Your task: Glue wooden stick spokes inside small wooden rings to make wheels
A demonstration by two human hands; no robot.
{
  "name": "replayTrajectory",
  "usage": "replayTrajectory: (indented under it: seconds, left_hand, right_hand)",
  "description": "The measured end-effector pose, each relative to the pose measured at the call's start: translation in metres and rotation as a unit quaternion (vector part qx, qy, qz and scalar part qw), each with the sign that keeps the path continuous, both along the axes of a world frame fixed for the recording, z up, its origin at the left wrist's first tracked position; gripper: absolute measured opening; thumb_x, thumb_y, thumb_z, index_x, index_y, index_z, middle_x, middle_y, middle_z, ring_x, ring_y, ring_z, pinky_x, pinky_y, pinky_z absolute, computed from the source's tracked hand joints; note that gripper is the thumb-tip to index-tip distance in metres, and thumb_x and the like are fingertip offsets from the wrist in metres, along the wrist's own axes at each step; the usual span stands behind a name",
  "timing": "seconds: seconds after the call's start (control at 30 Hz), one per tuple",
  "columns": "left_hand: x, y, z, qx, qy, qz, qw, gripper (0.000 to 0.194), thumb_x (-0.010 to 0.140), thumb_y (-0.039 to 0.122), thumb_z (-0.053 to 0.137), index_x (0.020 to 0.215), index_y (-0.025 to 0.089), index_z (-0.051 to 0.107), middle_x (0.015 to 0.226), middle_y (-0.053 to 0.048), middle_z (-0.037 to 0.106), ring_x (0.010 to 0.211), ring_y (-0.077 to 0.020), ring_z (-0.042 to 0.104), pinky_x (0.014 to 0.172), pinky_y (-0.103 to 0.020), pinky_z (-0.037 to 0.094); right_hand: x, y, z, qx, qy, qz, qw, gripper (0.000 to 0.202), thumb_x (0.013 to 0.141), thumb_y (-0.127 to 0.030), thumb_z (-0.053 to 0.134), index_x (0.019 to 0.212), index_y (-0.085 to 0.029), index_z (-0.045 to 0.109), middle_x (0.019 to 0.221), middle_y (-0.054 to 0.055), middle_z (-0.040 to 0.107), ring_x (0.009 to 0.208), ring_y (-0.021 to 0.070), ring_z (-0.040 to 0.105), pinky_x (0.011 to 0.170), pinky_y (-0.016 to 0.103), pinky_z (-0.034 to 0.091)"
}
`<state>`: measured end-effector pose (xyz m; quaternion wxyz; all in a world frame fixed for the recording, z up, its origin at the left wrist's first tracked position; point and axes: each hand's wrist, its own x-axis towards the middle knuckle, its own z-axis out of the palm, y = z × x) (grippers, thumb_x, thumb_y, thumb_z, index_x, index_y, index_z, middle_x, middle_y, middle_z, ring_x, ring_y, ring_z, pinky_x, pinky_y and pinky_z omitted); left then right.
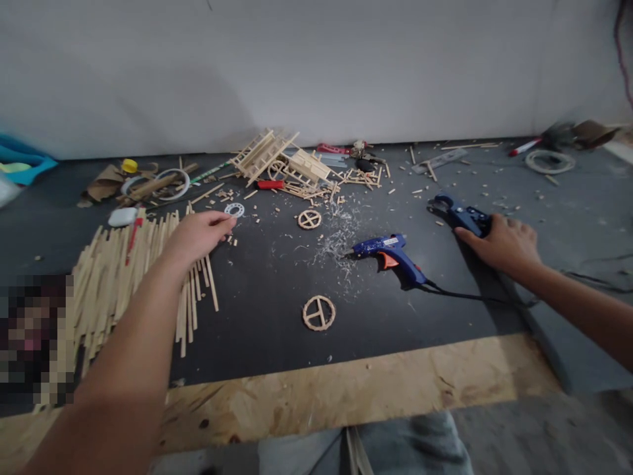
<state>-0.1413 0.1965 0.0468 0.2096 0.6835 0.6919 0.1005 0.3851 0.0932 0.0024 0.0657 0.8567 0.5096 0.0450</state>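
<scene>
My left hand (pixel 200 234) reaches over a spread of thin wooden sticks (pixel 111 277), its thumb and forefinger pinched at the near edge of a small white ring with holes (pixel 234 210). On the right, my right hand (pixel 509 244) is wrapped round the handles of a dark blue hand cutter (pixel 462 214), whose curved jaw points left. Between the hands lies a blue glue gun (pixel 388 251) with an orange trigger. Two little wooden wheels lie flat: a spoked wheel (pixel 309 220) farther back and another wheel (pixel 319 313) closer to me.
A small wooden cart model (pixel 281 161) stands at the back among stick offcuts. Glue strings (pixel 341 231) litter the middle. Rolls of tape (pixel 171 185) and a white case (pixel 122 217) are at left. The glue gun's cord (pixel 465 297) runs right, near the plywood edge (pixel 346 389).
</scene>
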Motion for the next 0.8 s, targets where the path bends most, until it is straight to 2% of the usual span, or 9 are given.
replayTrajectory:
  seconds: [0.17, 0.27, 0.33, 0.5, 0.6, 0.8]
  left_hand:
    - [0.001, 0.011, -0.008, 0.020, 0.051, -0.015, 0.998, 0.046, 0.073, 0.048, 0.058, 0.107, 0.018, 0.064, 0.093, -0.008, 0.068, 0.079, -0.0220, 0.061, 0.069, -0.031, 0.041]
    - [-0.007, 0.014, -0.015, -0.007, 0.098, -0.057, 0.994, 0.039, 0.066, 0.044, 0.063, 0.096, 0.019, 0.068, 0.091, -0.009, 0.068, 0.078, -0.0248, 0.061, 0.069, -0.033, 0.042]
    - [-0.009, 0.013, -0.018, -0.012, 0.090, -0.066, 0.994, 0.035, 0.067, 0.042, 0.061, 0.093, 0.021, 0.068, 0.088, -0.008, 0.069, 0.077, -0.0247, 0.062, 0.068, -0.033, 0.042]
    - [0.000, 0.002, -0.020, 0.004, 0.105, -0.040, 0.994, 0.034, 0.069, 0.034, 0.057, 0.096, 0.018, 0.068, 0.086, -0.009, 0.069, 0.074, -0.0254, 0.063, 0.066, -0.033, 0.041]
    - [0.008, -0.008, -0.018, 0.006, 0.129, -0.026, 0.991, 0.034, 0.071, 0.032, 0.055, 0.098, 0.016, 0.067, 0.087, -0.011, 0.069, 0.076, -0.0272, 0.063, 0.066, -0.033, 0.041]
    - [0.020, -0.030, -0.010, 0.013, 0.177, -0.023, 0.984, 0.026, 0.074, 0.025, 0.051, 0.091, 0.016, 0.069, 0.091, -0.014, 0.070, 0.087, -0.0324, 0.062, 0.071, -0.036, 0.043]
  right_hand:
    - [0.006, 0.005, -0.011, 0.019, -0.015, -0.030, 0.999, 0.079, 0.079, -0.069, 0.033, 0.125, -0.006, 0.047, 0.117, 0.026, 0.054, 0.108, 0.0370, 0.050, 0.088, 0.040, 0.034]
    - [0.004, 0.004, -0.010, 0.030, -0.009, -0.029, 0.999, 0.079, 0.079, -0.069, 0.034, 0.123, -0.006, 0.048, 0.117, 0.026, 0.054, 0.109, 0.0367, 0.049, 0.089, 0.041, 0.034]
    - [0.003, 0.004, -0.009, 0.034, -0.003, -0.030, 0.999, 0.078, 0.079, -0.069, 0.035, 0.121, -0.005, 0.049, 0.116, 0.026, 0.054, 0.109, 0.0369, 0.049, 0.090, 0.042, 0.033]
    - [0.004, 0.002, -0.006, 0.056, 0.043, -0.023, 0.997, 0.079, 0.079, -0.066, 0.040, 0.121, 0.000, 0.048, 0.118, 0.030, 0.051, 0.112, 0.0391, 0.046, 0.092, 0.047, 0.029]
    - [0.007, 0.001, -0.006, 0.078, 0.087, 0.008, 0.993, 0.081, 0.079, -0.066, 0.042, 0.121, 0.004, 0.047, 0.118, 0.035, 0.048, 0.116, 0.0403, 0.042, 0.091, 0.048, 0.028]
    - [0.016, 0.001, -0.008, 0.115, 0.130, 0.066, 0.983, 0.084, 0.077, -0.065, 0.044, 0.122, 0.005, 0.045, 0.123, 0.037, 0.043, 0.122, 0.0403, 0.037, 0.092, 0.048, 0.026]
